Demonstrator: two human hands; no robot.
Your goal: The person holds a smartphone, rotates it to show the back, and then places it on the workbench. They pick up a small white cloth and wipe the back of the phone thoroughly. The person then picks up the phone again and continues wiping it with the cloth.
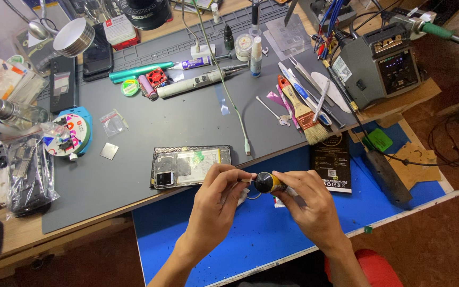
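Note:
My right hand [306, 204] grips a small yellow tube with a black round cap [265, 182], held over the blue board [251, 234]. My left hand [216, 196] pinches at the cap end of the tube with thumb and forefinger. Just beyond the hands an opened phone [189, 165] lies on the grey mat [176, 117], its insides and camera block showing. A small white and red thing lies under my right hand, mostly hidden.
On the mat lie a paintbrush [299, 109], tweezers [314, 79], an electric screwdriver [195, 84], small bottles [256, 56], a white cable [235, 114] and a tape disc [70, 133]. A soldering station [381, 66] stands right. A black packet [331, 159] rests on the blue board.

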